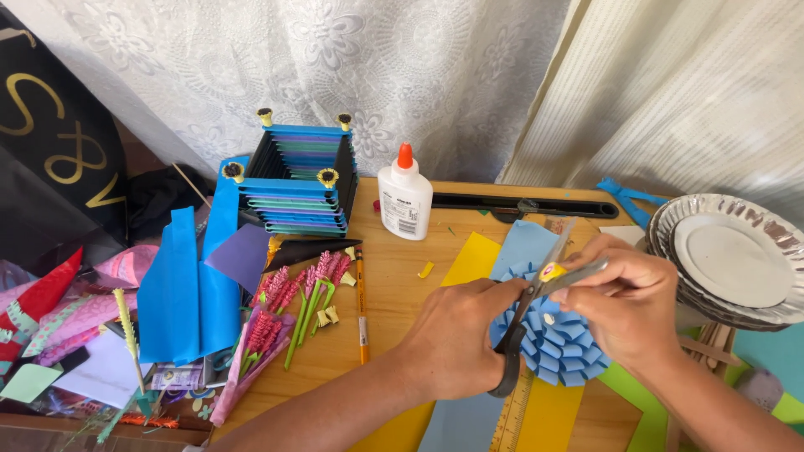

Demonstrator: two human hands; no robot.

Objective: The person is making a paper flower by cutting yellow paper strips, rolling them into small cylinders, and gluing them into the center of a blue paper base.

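Now mid-assembly: left hand (456,335) fingers grip black-handled scissors (536,305), right hand (624,305) fingers pinch the blue paper rosette (561,347); next needs steady alignment.

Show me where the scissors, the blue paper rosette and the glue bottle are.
scissors (536,289): head view, on the blades near the pivot.
blue paper rosette (563,347): head view, on its folded petals.
glue bottle (404,205): head view, on the white body.
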